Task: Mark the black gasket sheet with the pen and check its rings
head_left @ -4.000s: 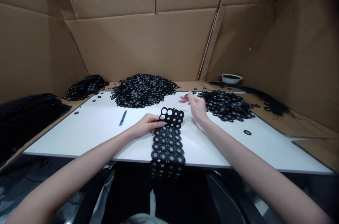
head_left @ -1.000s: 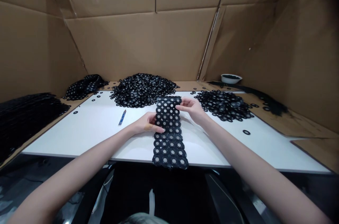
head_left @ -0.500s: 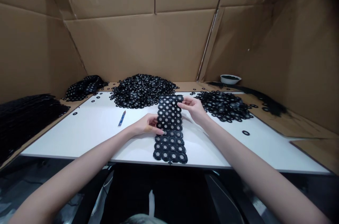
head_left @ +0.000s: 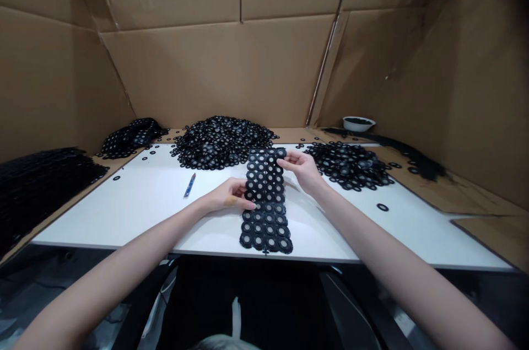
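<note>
A black sheet of joined rings [head_left: 265, 204] lies lengthwise on the white table [head_left: 132, 206], its near end at the front edge. My left hand [head_left: 228, 194] pinches the sheet's left edge about halfway along. My right hand [head_left: 301, 167] grips the sheet's far right corner with its fingers closed. A large heap of loose black rings [head_left: 223, 141] sits behind the sheet, and a flatter pile of rings [head_left: 350, 165] lies just right of my right hand.
Cardboard walls enclose the table on three sides. A stack of black sheets [head_left: 37, 182] lies at the far left, a crumpled sheet [head_left: 132, 135] at the back left. A small blue knife [head_left: 190, 184] lies left of my hands. A white bowl [head_left: 359, 123] stands back right.
Four seconds ago my right hand held a loose ring beside a partly emptied sheet. Now both hands hold a full sheet, which has slid slightly farther onto the table over the last second.
</note>
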### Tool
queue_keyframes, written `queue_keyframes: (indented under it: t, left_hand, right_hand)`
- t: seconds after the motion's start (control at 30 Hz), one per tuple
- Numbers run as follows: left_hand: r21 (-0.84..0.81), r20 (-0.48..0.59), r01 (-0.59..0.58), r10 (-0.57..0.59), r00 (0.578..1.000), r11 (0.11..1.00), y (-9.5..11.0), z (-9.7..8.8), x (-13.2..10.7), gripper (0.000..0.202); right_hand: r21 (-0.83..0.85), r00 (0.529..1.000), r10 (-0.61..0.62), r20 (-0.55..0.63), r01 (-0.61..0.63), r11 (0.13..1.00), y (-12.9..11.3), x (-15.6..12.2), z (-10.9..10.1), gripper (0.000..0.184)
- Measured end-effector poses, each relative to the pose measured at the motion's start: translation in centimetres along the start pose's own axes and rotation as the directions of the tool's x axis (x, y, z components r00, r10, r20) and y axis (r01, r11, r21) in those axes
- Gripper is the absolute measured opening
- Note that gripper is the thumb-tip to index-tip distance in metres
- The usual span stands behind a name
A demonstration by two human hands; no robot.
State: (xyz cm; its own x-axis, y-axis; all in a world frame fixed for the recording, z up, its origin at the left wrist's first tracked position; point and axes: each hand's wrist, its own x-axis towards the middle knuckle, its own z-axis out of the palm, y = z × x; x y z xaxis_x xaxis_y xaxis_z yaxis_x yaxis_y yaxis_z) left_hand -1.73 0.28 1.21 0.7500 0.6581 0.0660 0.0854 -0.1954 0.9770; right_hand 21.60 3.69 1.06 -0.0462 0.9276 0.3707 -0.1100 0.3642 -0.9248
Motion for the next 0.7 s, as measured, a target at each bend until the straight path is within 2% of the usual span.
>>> queue_keyframes:
  t: [0.43, 0.7]
  left_hand:
    - [0.025, 0.002, 0.005, -0.005, 1.0, 1.0, -0.28, -0.13, 0.13, 0.027]
    - [-0.02, 0.02, 0.001, 0.0, 1.0, 1.0, 0.04, 0.01, 0.21, 0.023]
  right_hand:
    - [-0.004, 1.0, 0.008, 0.0, -0.008, 1.0, 0.25, 0.07, -0.04, 0.026]
    - [-0.022, 1.0, 0.01, 0.013, -0.01, 1.0, 0.0, -0.15, 0.07, 0.025]
